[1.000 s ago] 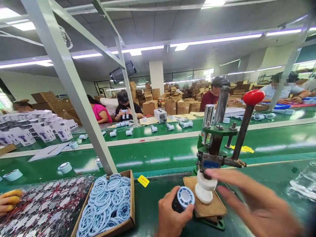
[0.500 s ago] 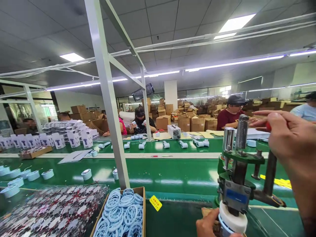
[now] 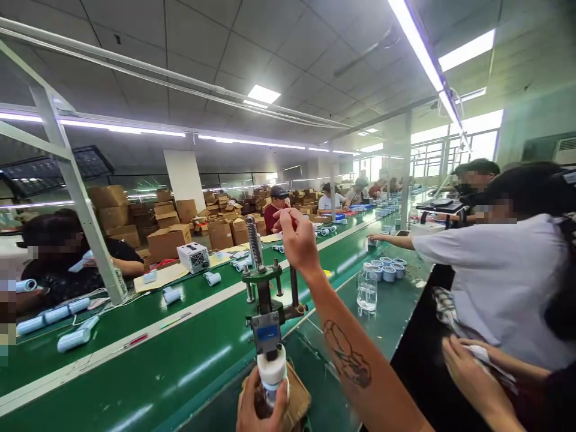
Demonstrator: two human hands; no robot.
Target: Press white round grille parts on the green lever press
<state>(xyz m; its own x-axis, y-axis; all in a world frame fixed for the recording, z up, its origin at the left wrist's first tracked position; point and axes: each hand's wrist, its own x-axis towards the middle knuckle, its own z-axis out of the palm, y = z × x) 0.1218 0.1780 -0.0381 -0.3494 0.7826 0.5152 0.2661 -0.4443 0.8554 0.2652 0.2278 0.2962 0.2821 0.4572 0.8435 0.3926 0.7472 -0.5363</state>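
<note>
A small hand press (image 3: 267,300) with a green frame and a spring stands on a wooden board (image 3: 297,399) at the near edge of the green bench. My right hand (image 3: 297,239) is closed round the red knob at the top of its lever. My left hand (image 3: 258,408) grips a small round part with a pale blue face under the press's white head (image 3: 271,370). My tattooed right forearm (image 3: 355,366) crosses the lower middle of the view.
A green conveyor belt (image 3: 148,354) runs from left to far right, with pale blue parts (image 3: 74,339) on it. A clear bottle (image 3: 367,289) and several blue cups (image 3: 387,270) stand to the right. A co-worker in white (image 3: 504,282) sits close at right; others sit opposite among cardboard boxes (image 3: 166,240).
The view has swung right and up. My right hand went from reaching near the press head up to the red lever knob. My left hand moved the round part under the press head.
</note>
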